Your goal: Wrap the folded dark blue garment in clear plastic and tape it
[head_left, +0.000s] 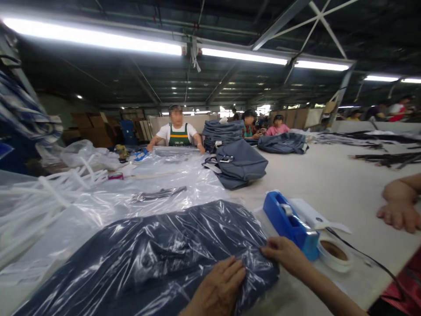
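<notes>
A dark blue garment sealed in a clear plastic bag (154,254) lies on the white table (335,184) right in front of me. My left hand (219,287) presses flat on the bag's near right end, fingers spread. My right hand (284,253) pinches the bag's right edge, just beside a blue tape dispenser (289,221). A white tape roll (335,252) lies right of the dispenser.
Loose clear plastic bags (108,193) cover the table's left. Folded grey-blue garments (238,166) lie mid-table, with a taller stack (222,131) behind. A person in a green apron (177,134) works opposite; others sit farther back. Another person's hand (399,210) rests at right.
</notes>
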### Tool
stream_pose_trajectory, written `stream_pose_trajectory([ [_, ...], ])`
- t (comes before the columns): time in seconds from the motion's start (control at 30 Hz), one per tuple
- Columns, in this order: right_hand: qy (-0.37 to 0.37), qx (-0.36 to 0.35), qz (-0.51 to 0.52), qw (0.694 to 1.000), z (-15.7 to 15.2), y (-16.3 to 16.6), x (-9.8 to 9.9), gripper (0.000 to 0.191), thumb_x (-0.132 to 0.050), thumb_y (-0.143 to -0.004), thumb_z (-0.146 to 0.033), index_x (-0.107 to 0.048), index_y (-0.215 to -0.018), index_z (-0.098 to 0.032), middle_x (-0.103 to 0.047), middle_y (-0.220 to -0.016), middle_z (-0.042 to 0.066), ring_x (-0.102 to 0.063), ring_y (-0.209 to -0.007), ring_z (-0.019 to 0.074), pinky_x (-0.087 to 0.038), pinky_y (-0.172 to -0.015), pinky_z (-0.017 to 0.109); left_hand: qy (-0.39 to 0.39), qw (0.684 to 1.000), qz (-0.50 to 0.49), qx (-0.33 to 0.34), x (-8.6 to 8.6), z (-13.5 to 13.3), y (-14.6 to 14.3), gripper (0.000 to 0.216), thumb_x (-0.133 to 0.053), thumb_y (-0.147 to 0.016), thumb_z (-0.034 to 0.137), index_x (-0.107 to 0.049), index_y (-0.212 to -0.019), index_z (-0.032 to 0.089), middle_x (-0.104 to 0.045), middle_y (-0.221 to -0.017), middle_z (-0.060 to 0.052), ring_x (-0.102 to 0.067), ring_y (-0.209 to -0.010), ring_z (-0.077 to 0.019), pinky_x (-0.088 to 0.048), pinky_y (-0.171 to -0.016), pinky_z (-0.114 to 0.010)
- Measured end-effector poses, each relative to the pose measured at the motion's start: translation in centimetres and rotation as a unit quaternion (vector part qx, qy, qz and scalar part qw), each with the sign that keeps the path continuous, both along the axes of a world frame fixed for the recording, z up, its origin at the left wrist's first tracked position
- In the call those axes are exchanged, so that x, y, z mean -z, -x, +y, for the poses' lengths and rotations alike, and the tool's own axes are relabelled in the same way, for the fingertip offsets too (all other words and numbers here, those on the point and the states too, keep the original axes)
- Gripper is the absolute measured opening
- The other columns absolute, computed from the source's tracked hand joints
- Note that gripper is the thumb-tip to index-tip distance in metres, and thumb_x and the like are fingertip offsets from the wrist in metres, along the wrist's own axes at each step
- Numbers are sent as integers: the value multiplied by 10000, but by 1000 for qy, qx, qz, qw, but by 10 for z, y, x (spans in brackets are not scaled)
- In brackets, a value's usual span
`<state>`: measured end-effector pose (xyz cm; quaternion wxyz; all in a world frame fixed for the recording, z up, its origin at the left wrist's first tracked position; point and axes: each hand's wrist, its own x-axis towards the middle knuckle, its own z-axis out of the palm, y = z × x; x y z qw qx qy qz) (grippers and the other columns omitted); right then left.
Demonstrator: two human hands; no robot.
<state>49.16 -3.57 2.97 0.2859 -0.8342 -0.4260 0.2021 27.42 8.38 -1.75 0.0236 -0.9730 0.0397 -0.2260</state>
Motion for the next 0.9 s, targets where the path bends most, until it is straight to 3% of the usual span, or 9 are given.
stream_pose_trajectory([
  [0.17,-26,5,110,994,1,-26,-15,346,-617,-494,-512,-480,-500,-194,-420,-482,-28,-359,-537,119,-241,-543,273,10,1000,2,13,12,8,4,456,-417,-883,98,-436,-1336,149,-536,-1359,-60,-468,-1281,-193,-493,-1003,-328],
  [0.3,-78,16,170,982,0,-23,-21,386,-605,-549,-557,-497,-593,-189,-413,-528,-40,-341,-555,107,-265,-549,259,15,1000,-5,4,20,9,3,545,-415,-861,78,-367,-1398,155,-461,-1424,-84,-387,-1340,-199,-444,-1057,-364],
  [0.43,-120,44,181,975,8,-21,-8,410,-574,-572,-589,-499,-603,-187,-429,-540,-30,-356,-555,108,-295,-545,257,26,1000,9,-12,24,10,5,613,-420,-853,78,-301,-1444,191,-406,-1462,-72,-346,-1363,-214,-431,-1068,-392],
  [0.6,-145,72,97,982,12,-19,2,438,-542,-575,-636,-534,-603,-200,-532,-585,14,-475,-591,162,-372,-586,298,21,999,13,-23,25,10,5,622,-440,-868,121,-262,-1461,185,-377,-1475,-94,-374,-1347,-229,-443,-1051,-401],
  [0.7,-175,102,-7,979,-2,-20,-10,442,-505,-636,-631,-610,-724,-210,-609,-780,55,-556,-765,219,-414,-748,350,-4,1000,-1,-26,24,9,4,589,-426,-874,125,-290,-1446,167,-415,-1451,-96,-415,-1321,-223,-460,-1029,-392],
  [0.8,-193,174,-99,961,-21,-37,-24,491,-417,-682,-623,-627,-842,-210,-594,-976,100,-543,-934,265,-376,-899,408,-31,999,-23,-28,24,9,2,554,-414,-877,132,-332,-1424,155,-455,-1423,-95,-456,-1290,-222,-486,-995,-381],
  [0.9,-168,240,-130,947,-37,-65,-27,459,-412,-653,-591,-622,-743,-192,-591,-973,162,-515,-1002,344,-344,-920,489,-36,998,-45,-26,28,11,1,577,-405,-868,118,-317,-1436,167,-463,-1418,-84,-463,-1285,-207,-483,-998,-359],
])
